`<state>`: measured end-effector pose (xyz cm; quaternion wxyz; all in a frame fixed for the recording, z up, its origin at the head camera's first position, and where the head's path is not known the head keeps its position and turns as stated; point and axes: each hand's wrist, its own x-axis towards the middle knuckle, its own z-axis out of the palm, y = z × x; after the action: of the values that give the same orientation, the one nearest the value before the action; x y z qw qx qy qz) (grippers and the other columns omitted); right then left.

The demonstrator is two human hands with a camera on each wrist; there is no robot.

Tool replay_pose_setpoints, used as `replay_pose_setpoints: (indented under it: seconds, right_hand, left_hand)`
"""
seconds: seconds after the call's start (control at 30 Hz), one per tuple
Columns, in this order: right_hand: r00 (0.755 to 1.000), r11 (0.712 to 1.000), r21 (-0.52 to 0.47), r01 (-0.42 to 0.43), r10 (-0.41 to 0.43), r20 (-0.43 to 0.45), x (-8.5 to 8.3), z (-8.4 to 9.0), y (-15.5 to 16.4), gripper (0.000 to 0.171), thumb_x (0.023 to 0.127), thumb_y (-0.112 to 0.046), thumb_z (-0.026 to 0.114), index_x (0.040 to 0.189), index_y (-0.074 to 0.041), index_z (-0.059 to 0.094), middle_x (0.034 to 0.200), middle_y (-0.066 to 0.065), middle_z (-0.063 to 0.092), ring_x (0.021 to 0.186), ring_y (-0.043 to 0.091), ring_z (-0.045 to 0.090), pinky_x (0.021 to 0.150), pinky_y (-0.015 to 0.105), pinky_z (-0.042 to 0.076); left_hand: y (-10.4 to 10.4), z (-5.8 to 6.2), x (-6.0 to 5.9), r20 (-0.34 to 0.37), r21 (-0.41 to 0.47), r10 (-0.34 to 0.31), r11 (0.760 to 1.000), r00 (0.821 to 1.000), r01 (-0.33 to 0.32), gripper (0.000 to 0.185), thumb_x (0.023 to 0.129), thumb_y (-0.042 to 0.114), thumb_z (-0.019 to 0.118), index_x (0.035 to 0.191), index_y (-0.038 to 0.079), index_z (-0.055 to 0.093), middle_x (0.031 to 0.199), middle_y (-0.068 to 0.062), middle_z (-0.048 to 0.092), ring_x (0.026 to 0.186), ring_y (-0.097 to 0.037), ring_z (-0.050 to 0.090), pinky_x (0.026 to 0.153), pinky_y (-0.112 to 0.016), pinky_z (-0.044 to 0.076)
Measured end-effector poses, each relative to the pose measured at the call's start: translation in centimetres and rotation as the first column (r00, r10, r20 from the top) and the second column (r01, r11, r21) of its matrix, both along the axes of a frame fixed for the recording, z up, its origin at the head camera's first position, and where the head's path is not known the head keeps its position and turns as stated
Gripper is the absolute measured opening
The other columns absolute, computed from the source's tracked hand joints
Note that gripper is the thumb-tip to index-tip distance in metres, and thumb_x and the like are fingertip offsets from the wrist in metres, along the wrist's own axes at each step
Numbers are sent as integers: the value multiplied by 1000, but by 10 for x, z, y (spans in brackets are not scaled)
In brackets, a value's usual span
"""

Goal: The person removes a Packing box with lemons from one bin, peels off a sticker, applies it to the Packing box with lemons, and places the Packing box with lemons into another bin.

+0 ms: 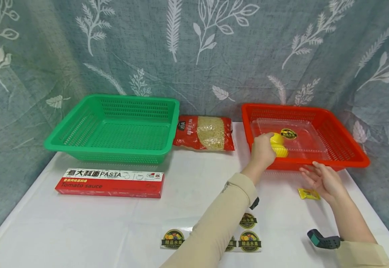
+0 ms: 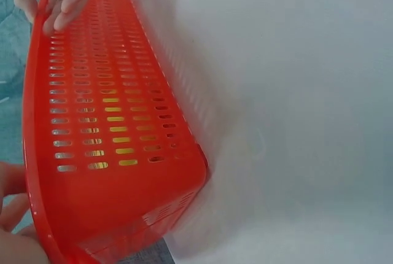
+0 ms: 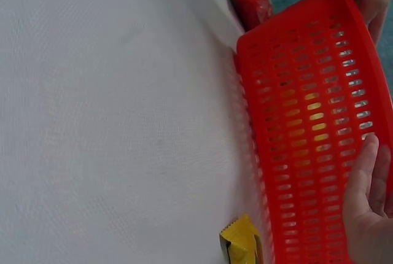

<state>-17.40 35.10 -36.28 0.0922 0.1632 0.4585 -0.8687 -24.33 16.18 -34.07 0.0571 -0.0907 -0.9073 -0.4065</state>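
A clear plastic box (image 1: 306,136) with a round dark label lies inside the red basket (image 1: 355,150). Yellow items (image 1: 277,139) show through its left part. My left hand (image 1: 262,152) reaches over the basket's front left rim and grips the near left corner of the box; its fingertips are partly hidden. At the front rim, my right hand (image 1: 326,181) has its fingers loosely extended, fingertips at the rim. In the right wrist view that hand (image 3: 368,205) lies against the basket's slotted side. A small yellow packet (image 1: 309,194) lies below it on the table.
A green basket (image 1: 130,152) stands at the back left. Between the baskets lies a red bag with a see-through window (image 1: 211,133). A red and white pasta box (image 1: 110,183) is at front left. A sticker sheet (image 1: 248,238) lies partly under the left forearm.
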Motion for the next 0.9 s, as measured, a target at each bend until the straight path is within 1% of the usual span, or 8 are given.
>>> replay_pose_setpoints:
  seconds: [0.17,0.27,0.37,0.5,0.6,0.7,0.8,0.9]
  right_hand:
    - [1000,1000,-28,15,-14,21,2,3,1,21,86,-26,62,103,-16,52,93,-2,68,87,19,66,82,30,50]
    - [999,999,-30,26,-26,23,2,4,1,25,86,-25,62,105,-17,50,92,-1,68,86,19,66,82,30,49]
    - [999,999,-27,34,-33,43,2,5,-1,30,85,-25,63,109,-19,46,90,-1,68,83,19,66,80,28,51]
    - [996,999,-38,36,-32,87,2,7,-2,38,85,-26,64,115,-22,41,89,0,68,82,18,66,78,25,51]
    - [993,998,-46,35,-29,110,2,7,-2,41,84,-26,64,117,-24,40,89,0,67,83,18,65,78,24,51]
    - [993,999,-24,22,-19,115,3,6,-2,42,83,-29,64,117,-26,40,88,-1,67,82,17,66,79,25,51]
    - [995,999,26,-27,25,97,4,4,-3,42,84,-33,63,118,-29,38,89,-3,67,83,16,66,81,29,51]
    - [993,992,73,-103,98,72,5,3,-5,41,86,-37,58,119,-28,35,91,-4,68,86,16,66,84,33,50]
  left_hand:
    - [-3,2,1,3,73,-60,996,998,60,46,77,1,62,121,13,60,121,-2,58,114,-16,51,85,-17,45]
    - [-6,2,1,17,128,-88,988,996,85,45,78,3,62,123,11,59,122,-2,57,111,-15,51,84,-17,45]
    - [-9,3,1,49,186,-104,978,993,93,45,80,4,62,124,11,57,121,0,57,101,-13,52,78,-15,46]
    - [-15,5,3,80,236,-126,966,989,104,45,81,4,60,125,11,56,122,0,56,77,-11,49,61,-13,45]
    - [-20,6,4,72,240,-155,961,985,134,41,86,8,58,126,10,55,124,-2,55,58,-9,41,52,-13,40]
    - [-26,7,6,72,229,-205,956,976,184,39,90,13,56,129,10,52,116,-5,58,46,-13,36,48,-16,38]
    - [-34,8,7,74,179,-246,957,966,230,40,92,17,54,132,10,49,111,-7,59,57,-15,49,58,-20,47]
    - [-44,10,6,63,111,-289,953,955,281,42,93,20,53,133,11,47,122,-5,55,85,-14,54,79,-21,47]
